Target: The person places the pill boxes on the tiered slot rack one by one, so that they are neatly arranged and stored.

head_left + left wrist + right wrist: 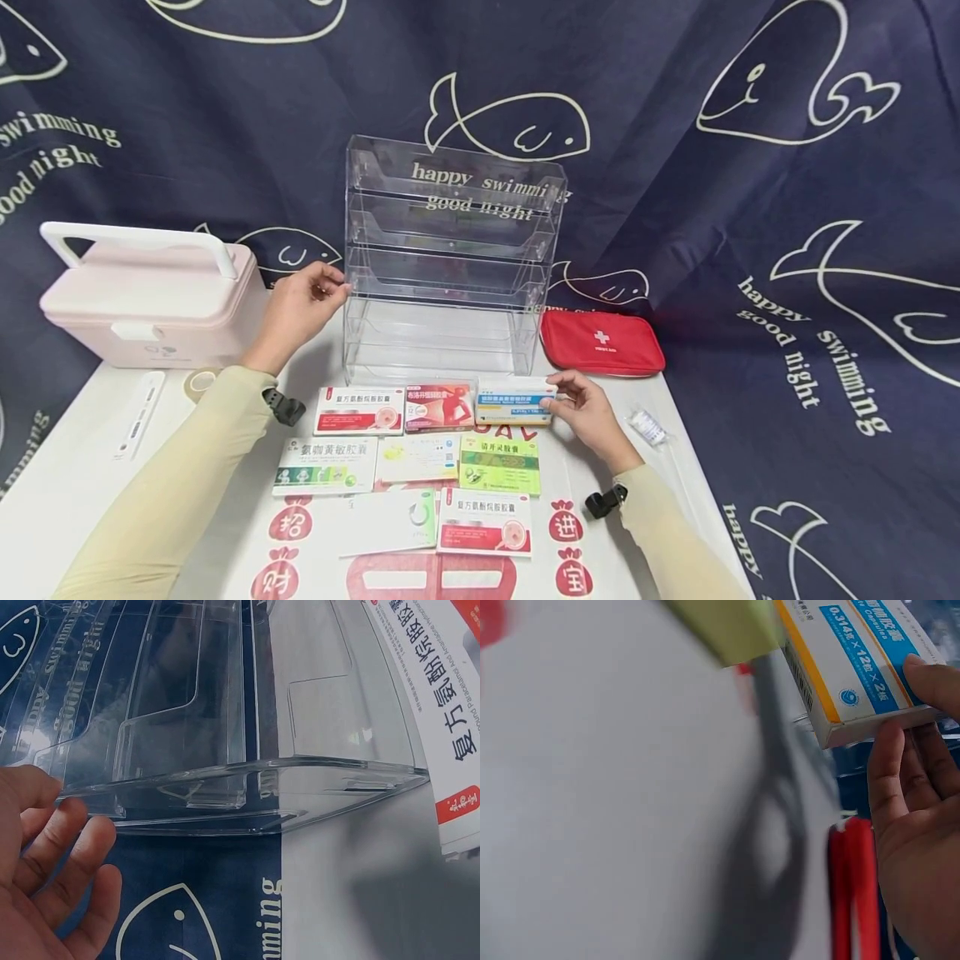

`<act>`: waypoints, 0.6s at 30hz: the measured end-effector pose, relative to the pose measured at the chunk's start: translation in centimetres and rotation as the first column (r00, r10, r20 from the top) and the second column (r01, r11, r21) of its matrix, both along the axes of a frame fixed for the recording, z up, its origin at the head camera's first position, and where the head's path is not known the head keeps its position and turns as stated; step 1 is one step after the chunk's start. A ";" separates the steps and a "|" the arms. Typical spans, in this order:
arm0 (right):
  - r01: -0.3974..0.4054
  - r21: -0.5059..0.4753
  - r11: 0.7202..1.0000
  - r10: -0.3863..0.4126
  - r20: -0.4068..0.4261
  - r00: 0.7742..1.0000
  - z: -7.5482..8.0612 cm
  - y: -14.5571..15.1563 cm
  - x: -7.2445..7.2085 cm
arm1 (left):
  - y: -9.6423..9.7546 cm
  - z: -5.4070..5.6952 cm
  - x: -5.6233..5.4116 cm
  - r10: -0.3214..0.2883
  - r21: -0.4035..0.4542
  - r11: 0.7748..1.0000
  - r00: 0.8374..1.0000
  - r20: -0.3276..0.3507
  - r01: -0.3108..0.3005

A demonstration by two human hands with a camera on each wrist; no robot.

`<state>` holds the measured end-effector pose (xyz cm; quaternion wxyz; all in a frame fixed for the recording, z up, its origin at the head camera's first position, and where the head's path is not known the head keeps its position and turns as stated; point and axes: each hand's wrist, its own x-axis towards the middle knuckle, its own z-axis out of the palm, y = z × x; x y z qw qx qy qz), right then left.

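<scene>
A clear plastic tiered rack [450, 292] stands upright at the back of the table. My left hand [303, 304] is at its left side; in the left wrist view its thumb and index finger pinch the edge of the side wall, the other fingers loosely bent. My right hand [588, 412] grips the right end of a white, blue and orange medicine box [510, 404], thumb on its printed face and fingers beneath. Beside that box are a pink ibuprofen box [440, 408] and a red-and-white box [358, 411].
More medicine boxes lie nearer me, including a green one [500, 463] and a white-and-green one [325, 465]. A pink case [150, 308] with a white handle, a thermometer [140, 414] and a tape roll [201, 383] are left. Right are a red first-aid pouch [602, 343] and a small wrapped roll [647, 427].
</scene>
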<state>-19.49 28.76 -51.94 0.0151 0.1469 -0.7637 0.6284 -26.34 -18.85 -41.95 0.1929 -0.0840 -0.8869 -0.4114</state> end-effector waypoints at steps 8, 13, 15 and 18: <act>-0.017 -0.068 0.998 0.013 -0.061 0.998 5.4 -2.7 -3.0 | -0.2 0.0 0.0 0.009 -0.011 1.000 1.000 0.015 -0.009; -0.072 -0.092 0.993 0.061 -0.122 0.991 9.5 -5.8 -5.6 | -0.2 0.0 0.0 0.002 -0.006 1.000 1.000 0.022 -0.002; -0.111 -0.115 0.987 0.093 -0.146 0.985 11.4 -7.2 -6.7 | -0.2 0.0 0.0 -0.004 0.002 1.000 1.000 0.019 0.004; -0.170 -0.155 0.973 0.141 -0.186 0.972 14.6 -9.5 -8.6 | -0.2 0.2 0.0 -0.006 0.001 1.000 1.000 0.009 0.006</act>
